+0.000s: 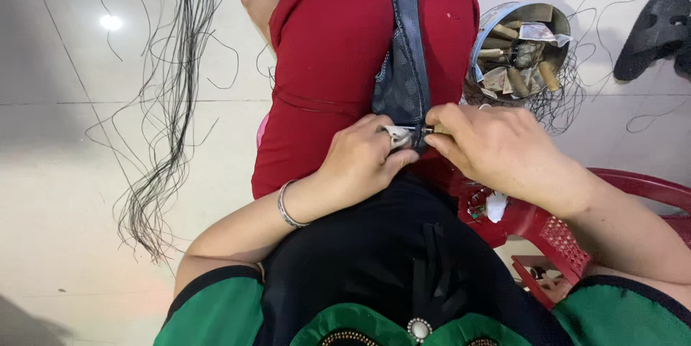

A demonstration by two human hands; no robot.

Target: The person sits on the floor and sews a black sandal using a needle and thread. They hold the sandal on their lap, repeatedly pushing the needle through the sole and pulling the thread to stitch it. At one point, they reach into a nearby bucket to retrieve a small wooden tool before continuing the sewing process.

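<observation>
- Both hands are down at the lap: the left hand [360, 162] pinches the near end of a dark mesh strip [404, 65], fingers closed on it with something small and pale tucked under the thumb.
- The right hand [497, 148] meets it, fingertips closed on a slim tool [432, 129] at the same spot; I can't tell what kind.
- The strip runs away over the red-clad knees [331, 58]; by my judgement the work sits at its near end, how much is finished I cannot tell.
- Count: one strip, one metal tin [522, 51] of small spools on the floor [65, 173], one bundle of loose black threads [169, 101], one red plastic stool [561, 234], one bangle [286, 206].
</observation>
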